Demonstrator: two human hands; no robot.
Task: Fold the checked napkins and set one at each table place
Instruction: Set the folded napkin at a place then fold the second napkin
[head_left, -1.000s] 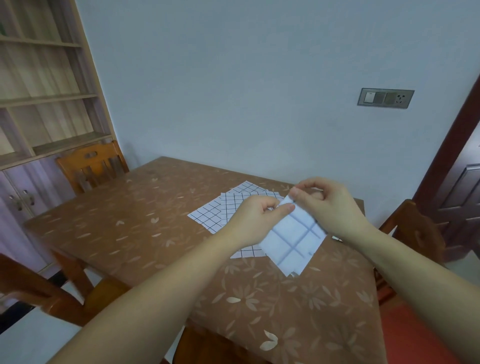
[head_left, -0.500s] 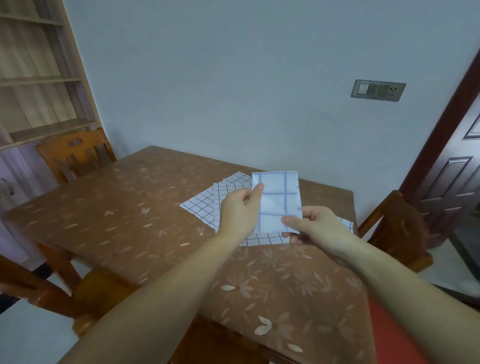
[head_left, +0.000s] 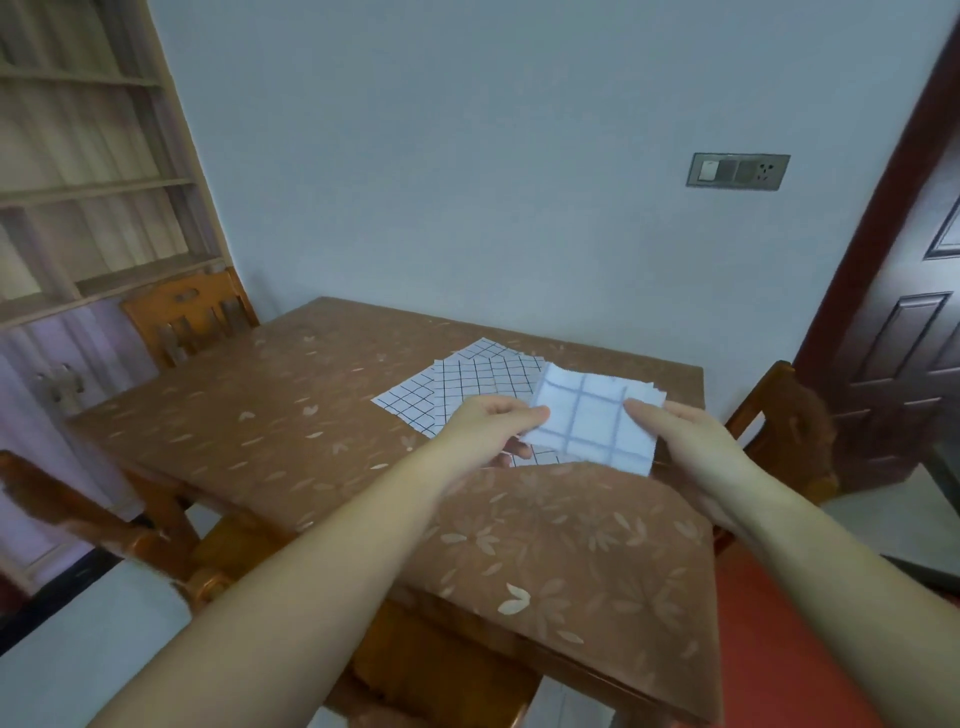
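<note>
Head view: left hand (head_left: 488, 427) and right hand (head_left: 688, 441) hold a folded napkin (head_left: 592, 422) over the worktop (head_left: 280, 415).
The left hand pinches the folded napkin's left edge between thumb and fingers. The right hand grips its right edge, and the cloth is stretched almost flat between them, clear of the worktop. Under and behind it lie flat napkins (head_left: 467, 387), overlapping, toward the worktop's far right corner. One chair (head_left: 187, 317) stands at the left end below a shelf unit (head_left: 93, 182).
</note>
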